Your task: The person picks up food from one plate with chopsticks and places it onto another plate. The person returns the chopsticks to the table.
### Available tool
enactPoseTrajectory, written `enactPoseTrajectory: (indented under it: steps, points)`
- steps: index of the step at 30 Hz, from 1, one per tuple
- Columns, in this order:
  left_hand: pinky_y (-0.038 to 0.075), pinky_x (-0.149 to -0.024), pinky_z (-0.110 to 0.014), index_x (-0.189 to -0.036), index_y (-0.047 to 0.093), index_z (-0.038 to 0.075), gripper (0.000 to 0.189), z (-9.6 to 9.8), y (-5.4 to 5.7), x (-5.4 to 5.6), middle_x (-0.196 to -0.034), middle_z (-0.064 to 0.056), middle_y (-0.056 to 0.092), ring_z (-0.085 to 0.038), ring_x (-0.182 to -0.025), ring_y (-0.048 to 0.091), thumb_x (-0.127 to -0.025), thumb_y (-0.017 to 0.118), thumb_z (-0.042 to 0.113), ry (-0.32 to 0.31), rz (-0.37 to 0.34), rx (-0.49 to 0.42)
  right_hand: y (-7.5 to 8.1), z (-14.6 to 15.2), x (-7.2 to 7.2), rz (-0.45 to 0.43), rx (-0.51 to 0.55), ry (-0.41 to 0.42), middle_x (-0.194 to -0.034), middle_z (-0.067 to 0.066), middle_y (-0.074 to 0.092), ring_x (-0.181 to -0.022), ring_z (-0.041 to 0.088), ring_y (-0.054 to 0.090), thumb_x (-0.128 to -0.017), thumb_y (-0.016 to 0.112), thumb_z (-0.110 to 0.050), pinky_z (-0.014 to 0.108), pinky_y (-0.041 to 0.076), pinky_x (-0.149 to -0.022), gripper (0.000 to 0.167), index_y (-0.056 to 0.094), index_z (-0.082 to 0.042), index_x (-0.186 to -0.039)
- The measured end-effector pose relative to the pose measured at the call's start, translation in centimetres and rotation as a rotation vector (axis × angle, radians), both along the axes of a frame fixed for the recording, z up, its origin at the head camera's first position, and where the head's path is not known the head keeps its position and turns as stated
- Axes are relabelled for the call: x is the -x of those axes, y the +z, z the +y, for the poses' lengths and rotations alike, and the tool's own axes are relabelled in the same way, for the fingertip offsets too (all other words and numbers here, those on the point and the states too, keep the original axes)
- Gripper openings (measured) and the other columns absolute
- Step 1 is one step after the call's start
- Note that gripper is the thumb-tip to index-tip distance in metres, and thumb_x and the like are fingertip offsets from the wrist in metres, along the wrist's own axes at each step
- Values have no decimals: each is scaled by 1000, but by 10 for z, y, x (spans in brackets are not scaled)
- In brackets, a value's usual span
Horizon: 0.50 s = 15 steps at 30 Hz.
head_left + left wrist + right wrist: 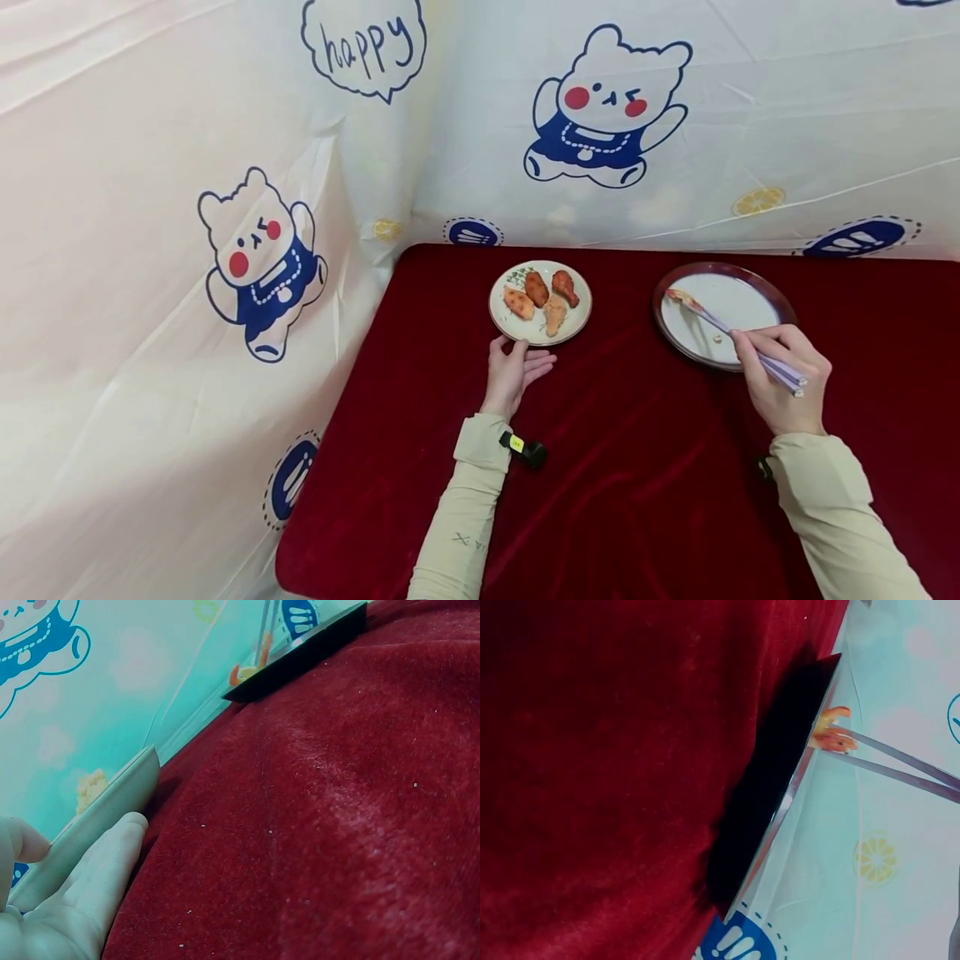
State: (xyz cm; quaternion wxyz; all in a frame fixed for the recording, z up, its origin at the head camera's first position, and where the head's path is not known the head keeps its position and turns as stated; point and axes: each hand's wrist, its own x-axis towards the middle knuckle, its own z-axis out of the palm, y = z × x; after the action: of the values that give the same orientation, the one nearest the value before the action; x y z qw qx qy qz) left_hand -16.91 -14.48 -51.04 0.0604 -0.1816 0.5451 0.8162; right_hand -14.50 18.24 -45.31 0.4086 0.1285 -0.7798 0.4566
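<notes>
My left hand [508,377] holds the near rim of a small cream plate [507,323], thumb at the edge and the other fingers along its underside in the left wrist view. Several food pieces lie on it: a drumstick [565,287], a browned piece [536,288], a spotted orange piece [518,303] and a pale crumbly piece [554,315]. Over at the right, my right hand [787,375] grips a pair of lilac chopsticks [716,323]. Their tips are at an orange-red food piece [834,735] over the left part of a dark-rimmed round tray [738,292] with a white inside.
A dark red velvet cloth [600,467] covers the table. White curtains with cartoon bears [607,108] hang along the left and far edges. A small crumb [717,338] lies on the tray. Black camera straps [525,450] sit on the sleeved wrists.
</notes>
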Motion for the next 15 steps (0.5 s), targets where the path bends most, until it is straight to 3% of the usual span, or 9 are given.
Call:
enactPoseTrajectory:
  steps: [2,4,15]
  points:
    - [60,-85,-38,-147,18,12,56,-1,0,0,-106,-27,66,-34,-93,71,-100,48,17,3,2,-2,-1,-1,3,12,-27,6,-75,20,61,-80,-14,49,-77,73,5,1,38,-72,6,73,11,-79]
    - [60,-85,-39,-147,18,13,56,-1,1,0,-107,-28,66,-34,-94,71,-100,48,18,4,5,0,-1,-2,6,12,-41,6,-76,25,60,-81,-16,48,-76,73,7,0,38,-73,5,73,11,-79]
    - [60,-86,-39,-149,16,13,59,0,0,0,-109,-29,65,-36,-96,70,-100,48,18,0,-7,-4,-10,-5,19,-13,-49,-35,-76,26,60,-78,-16,42,-70,73,17,0,30,-68,8,71,13,-77]
